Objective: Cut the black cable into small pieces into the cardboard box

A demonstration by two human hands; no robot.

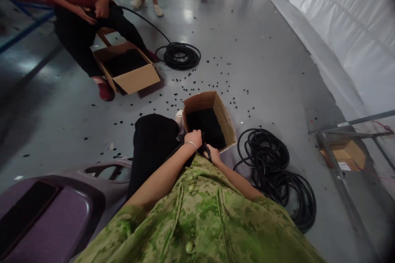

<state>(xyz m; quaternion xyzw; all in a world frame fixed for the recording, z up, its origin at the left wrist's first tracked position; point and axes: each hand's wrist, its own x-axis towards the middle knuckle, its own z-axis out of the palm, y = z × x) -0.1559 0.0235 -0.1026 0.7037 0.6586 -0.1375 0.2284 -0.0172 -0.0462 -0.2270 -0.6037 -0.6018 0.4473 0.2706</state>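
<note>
Both my hands are close together in front of my body, over the near edge of an open cardboard box (226, 121). Small black pieces (208, 125) lie heaped inside it. A length of black hose (207, 148) runs between my hands. My left hand (194, 139) is closed around it, with a thin bracelet at the wrist. My right hand (212, 155) grips the hose just to the right and slightly lower. What my fingertips press on is too small to make out.
Coils of black hose (265, 152) lie on the floor at my right. A seated person (74, 12) works beside another cardboard box (137, 78) and a hose coil (182, 55). Black bits litter the floor. A purple stool (74, 197) holds a dark phone-like slab (29, 213). A metal frame (336, 172) stands right.
</note>
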